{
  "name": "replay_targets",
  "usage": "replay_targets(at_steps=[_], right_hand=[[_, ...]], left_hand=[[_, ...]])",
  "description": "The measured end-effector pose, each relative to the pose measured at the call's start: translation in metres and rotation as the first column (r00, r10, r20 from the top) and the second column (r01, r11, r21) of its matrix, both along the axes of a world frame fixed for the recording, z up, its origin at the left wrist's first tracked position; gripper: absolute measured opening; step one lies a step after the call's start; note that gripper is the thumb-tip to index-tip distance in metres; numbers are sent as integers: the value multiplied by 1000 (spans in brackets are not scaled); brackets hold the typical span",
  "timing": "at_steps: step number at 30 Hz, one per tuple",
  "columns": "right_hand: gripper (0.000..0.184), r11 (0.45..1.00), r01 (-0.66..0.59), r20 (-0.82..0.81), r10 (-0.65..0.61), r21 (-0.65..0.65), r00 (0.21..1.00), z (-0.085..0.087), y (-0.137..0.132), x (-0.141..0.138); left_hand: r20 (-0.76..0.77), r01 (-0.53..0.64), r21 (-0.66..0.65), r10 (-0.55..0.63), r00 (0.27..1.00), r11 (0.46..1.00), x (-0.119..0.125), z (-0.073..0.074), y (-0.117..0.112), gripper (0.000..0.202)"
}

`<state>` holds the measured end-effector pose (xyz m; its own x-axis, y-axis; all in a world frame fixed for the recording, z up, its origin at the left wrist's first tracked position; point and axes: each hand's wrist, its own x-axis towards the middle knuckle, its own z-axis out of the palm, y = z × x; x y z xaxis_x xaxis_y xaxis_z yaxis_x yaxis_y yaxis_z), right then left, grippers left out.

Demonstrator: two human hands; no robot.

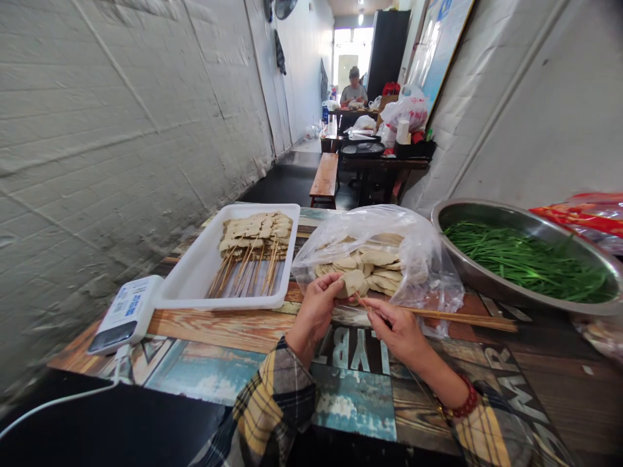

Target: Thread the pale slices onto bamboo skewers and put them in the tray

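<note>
My left hand (pixel 318 311) pinches a flat beige slice of food (pixel 355 283) between thumb and fingers. In my right hand (pixel 396 327) is a thin wooden skewer (pixel 361 299), its upper end at the slice's lower edge; whether it has pierced the slice I cannot tell. Just beyond my hands, a clear plastic bag (pixel 428 259) lies open around a heap of similar slices (pixel 384 266). Loose skewers (pixel 467 318) lie in a bundle to the right of my right hand. At the left, a white tray (pixel 182 285) holds rows of skewered slices (pixel 257 230), sticks pointing toward me.
A steel bowl (pixel 491 285) of long green leaves (pixel 525 259) stands at the right, beside a red package (pixel 584 214). A white device (pixel 127 311) with a cable touches the tray's left side. Farther off are a bench (pixel 325 175), cluttered tables and a seated person (pixel 354 91).
</note>
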<state>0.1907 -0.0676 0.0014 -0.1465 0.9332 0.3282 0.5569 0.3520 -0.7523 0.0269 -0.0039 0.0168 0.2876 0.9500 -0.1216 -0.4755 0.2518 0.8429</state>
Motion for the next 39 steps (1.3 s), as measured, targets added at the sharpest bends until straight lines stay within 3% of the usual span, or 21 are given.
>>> replay_targets(at_steps=[16, 23, 31, 39], right_hand=[[33, 997, -18, -24, 20, 73, 1000, -4, 0, 1], [32, 996, -20, -31, 23, 89, 999, -4, 1, 1], [32, 995, -20, -28, 23, 96, 999, -3, 1, 2], [33, 995, -21, -49, 26, 101, 998, -4, 1, 1]], left_hand=[[-72, 49, 20, -48, 996, 999, -1, -1, -1, 30], [-92, -23, -24, 21, 996, 999, -2, -4, 2, 27], [-57, -3, -38, 1, 998, 999, -2, -6, 2, 25], [-117, -7, -19, 4, 993, 1000, -1, -7, 1, 28]])
